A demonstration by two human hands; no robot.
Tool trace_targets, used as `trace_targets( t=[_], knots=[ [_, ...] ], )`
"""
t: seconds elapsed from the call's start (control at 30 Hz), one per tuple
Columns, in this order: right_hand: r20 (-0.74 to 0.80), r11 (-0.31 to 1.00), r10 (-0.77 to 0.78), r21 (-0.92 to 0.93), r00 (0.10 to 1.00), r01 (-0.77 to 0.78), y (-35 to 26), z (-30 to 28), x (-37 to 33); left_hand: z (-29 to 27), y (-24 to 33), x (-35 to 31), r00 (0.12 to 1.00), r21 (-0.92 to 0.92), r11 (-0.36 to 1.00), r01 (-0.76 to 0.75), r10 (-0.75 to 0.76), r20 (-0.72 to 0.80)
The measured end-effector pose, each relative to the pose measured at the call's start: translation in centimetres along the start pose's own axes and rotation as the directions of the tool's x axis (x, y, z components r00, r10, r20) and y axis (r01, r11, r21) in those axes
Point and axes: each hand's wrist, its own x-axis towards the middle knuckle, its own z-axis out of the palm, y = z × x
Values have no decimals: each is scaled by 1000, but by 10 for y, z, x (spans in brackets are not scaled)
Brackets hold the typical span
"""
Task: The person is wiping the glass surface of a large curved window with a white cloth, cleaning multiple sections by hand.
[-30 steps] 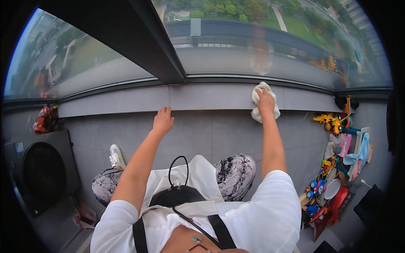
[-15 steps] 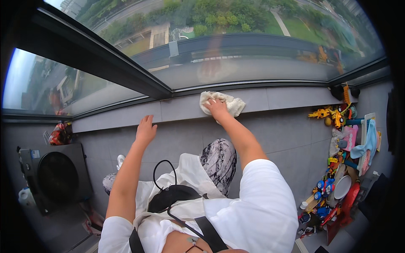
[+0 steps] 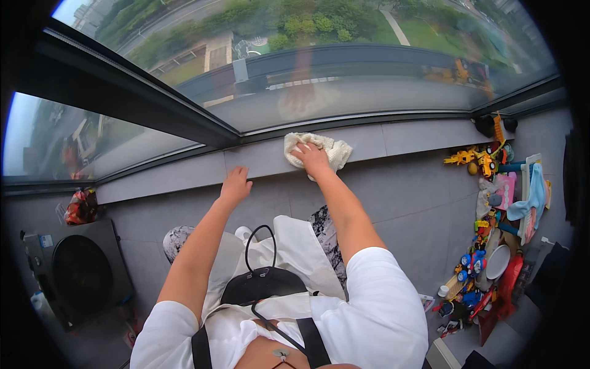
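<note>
A crumpled off-white cloth point(image 3: 337, 154) lies on the grey tiled ledge point(image 3: 424, 136) under the window. My right hand point(image 3: 314, 158) presses on it from above, its fingers spread over the fabric and gripping it. Off to the left, my left hand point(image 3: 236, 186) is at the ledge's front edge, empty, with its fingers stretched out. Whether its fingertips touch the ledge I cannot tell.
Large window panes point(image 3: 344, 67) in dark frames rise behind the ledge. A dark front-loading appliance point(image 3: 83, 264) stands at the left. Along the right lie a yellow toy vehicle point(image 3: 485, 161), a light blue cloth point(image 3: 536, 192), a white plate-like disc point(image 3: 498, 261) and several toys.
My left hand has moved right along the ledge, closer to the cloth. My right hand and the cloth stay at nearly the same spot. My legs and body have shifted.
</note>
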Motion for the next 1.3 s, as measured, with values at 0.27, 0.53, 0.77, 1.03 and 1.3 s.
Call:
trace_targets(
  t=[0.27, 0.53, 0.77, 1.03, 1.3],
  knots=[
    [61, 983, 176, -66, 982, -172, -26, -14, 1, 53, 11, 46, 966, 115, 985, -127, 97, 238],
    [205, 937, 348, -94, 915, -335, -46, -21, 6, 59, -5, 68, 869, 102, 978, -180, 110, 482],
    [207, 940, 334, -3, 920, -341, -41, -21, 0, 45, -3, 82, 864, 171, 958, -230, 120, 489],
    [-7, 969, 228, 100, 974, -226, -33, 3, -5, 59, 13, 90, 951, 145, 951, -273, 244, 188],
    [-171, 998, 52, -16, 984, -55, -24, 1, -4, 85, 43, 82, 989, 116, 982, -149, 148, 17]
  ],
)
